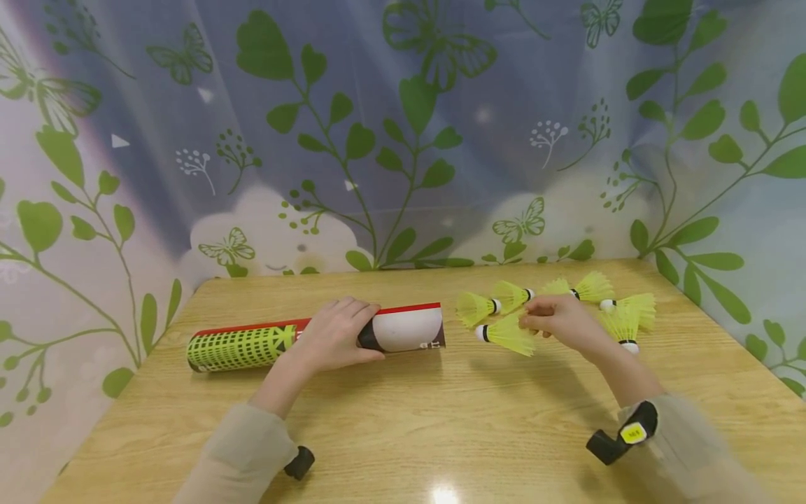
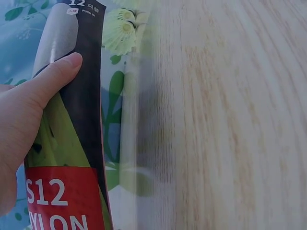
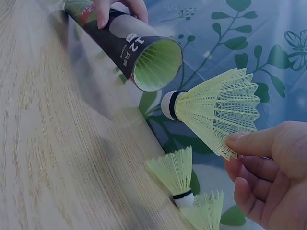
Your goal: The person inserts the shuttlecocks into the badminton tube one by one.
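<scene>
My left hand grips a shuttlecock tube that lies sideways, with a red, black and yellow-green printed wall. In the right wrist view the tube's open end shows, and yellow shuttlecock skirting is visible inside. Between thumb and fingers, my right hand pinches the skirt edge of a yellow shuttlecock. Its white cork with a black band points toward the tube mouth, a short gap apart. The head view shows the same shuttlecock just right of the tube.
Several loose yellow shuttlecocks lie on the wooden table: two behind the held one, including one shuttlecock, and others to the right, such as a shuttlecock. A patterned curtain hangs behind the table.
</scene>
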A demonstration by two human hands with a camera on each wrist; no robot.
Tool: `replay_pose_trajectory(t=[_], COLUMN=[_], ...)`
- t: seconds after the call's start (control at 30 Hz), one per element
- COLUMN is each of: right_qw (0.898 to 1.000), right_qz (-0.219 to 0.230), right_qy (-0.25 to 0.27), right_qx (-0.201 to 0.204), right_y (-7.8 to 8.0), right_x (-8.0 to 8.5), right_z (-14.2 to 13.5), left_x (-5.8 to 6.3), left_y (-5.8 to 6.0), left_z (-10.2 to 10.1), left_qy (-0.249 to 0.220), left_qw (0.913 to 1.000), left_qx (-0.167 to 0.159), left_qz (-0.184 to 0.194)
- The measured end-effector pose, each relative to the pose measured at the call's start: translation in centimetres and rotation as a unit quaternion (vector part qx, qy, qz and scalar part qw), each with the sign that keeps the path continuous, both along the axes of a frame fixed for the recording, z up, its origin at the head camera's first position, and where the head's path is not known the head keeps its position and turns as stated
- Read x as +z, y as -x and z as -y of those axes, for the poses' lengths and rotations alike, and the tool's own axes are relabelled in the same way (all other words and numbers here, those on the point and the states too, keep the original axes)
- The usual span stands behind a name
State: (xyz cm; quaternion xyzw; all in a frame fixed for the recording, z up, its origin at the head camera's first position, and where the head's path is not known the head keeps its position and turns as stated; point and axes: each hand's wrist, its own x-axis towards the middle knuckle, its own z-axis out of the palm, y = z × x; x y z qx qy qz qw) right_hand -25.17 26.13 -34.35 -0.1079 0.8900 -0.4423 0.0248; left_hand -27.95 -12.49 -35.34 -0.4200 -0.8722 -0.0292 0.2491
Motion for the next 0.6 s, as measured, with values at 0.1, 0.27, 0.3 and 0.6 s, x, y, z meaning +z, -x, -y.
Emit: replay_pose_trajectory(t=[0.1,0.27,0.3,0.6], right_qw=[1.0,1.0,1.0,0.999], right_qz=[0.002,-0.006,-0.008,-0.008], right_qy=[0.011,0.02,0.022,0.041], right_qx=[0.009,0.015,0.015,0.023], right_y=[0.1,0.5,0.6,1.6], right_x=[0.2,0.1,0.1,-0.5], right_z=[1.1,2.7,2.9,4.7], left_x=[0.0,0.1,0.1,0.0], left_y=[-0.1,-0.2,-0.2,-0.2], left_z=[0.0,0.1,0.1,0.2], left_qy=[0.001,0.0,-0.001,-0.009], left_qw=[1.0,1.0,1.0,0.9996], left_qx=[-0.001,-0.004,-0.005,-0.023], left_qz=[-0.002,-0.006,-0.006,-0.015])
